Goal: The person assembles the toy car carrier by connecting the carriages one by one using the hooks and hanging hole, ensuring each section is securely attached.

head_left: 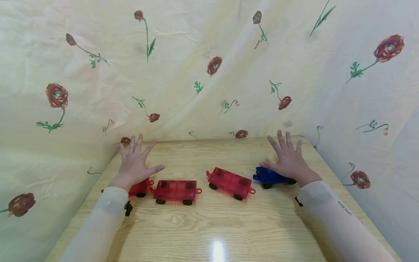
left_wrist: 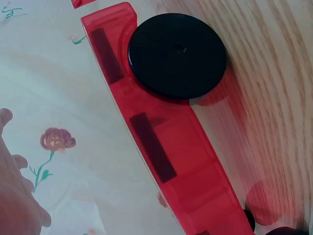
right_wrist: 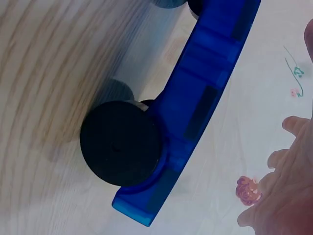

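My left hand (head_left: 135, 165) is spread flat with its fingers apart, over a red toy wagon (head_left: 141, 187) that it partly hides. That wagon's translucent side and black wheel (left_wrist: 178, 56) fill much of the left wrist view. My right hand (head_left: 289, 160) spreads in the same way over a blue toy wagon (head_left: 273, 176), covering part of it. In the right wrist view the blue wagon (right_wrist: 190, 107) shows close up, apart from the fingers (right_wrist: 279, 159). Between the hands stand two more red wagons: one on the left (head_left: 175, 190), and one set at an angle (head_left: 230, 182).
The wagons stand on a light wood-grain table (head_left: 176, 233) with small hooks and rings at their ends. A cream cloth with printed flowers (head_left: 183, 43) hangs behind the table and along both sides. Black strap parts (head_left: 128, 208) show at the wrists.
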Motion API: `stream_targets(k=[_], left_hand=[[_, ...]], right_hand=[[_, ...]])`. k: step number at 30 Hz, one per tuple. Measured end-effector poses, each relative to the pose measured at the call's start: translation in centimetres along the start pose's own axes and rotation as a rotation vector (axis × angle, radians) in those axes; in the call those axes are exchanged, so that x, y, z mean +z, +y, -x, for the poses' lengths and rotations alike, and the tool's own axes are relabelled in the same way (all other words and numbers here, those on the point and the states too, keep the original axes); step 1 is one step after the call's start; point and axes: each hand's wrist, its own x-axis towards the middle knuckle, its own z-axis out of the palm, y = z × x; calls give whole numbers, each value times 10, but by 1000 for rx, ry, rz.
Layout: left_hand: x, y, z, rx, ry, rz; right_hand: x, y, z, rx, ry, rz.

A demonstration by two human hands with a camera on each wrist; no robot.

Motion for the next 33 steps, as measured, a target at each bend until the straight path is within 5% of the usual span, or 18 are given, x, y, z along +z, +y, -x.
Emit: stream_targets(k=[33], left_hand=[[-3, -24, 30, -78, -37, 114]], right_hand=[[1, -56, -11, -71, -36, -140]])
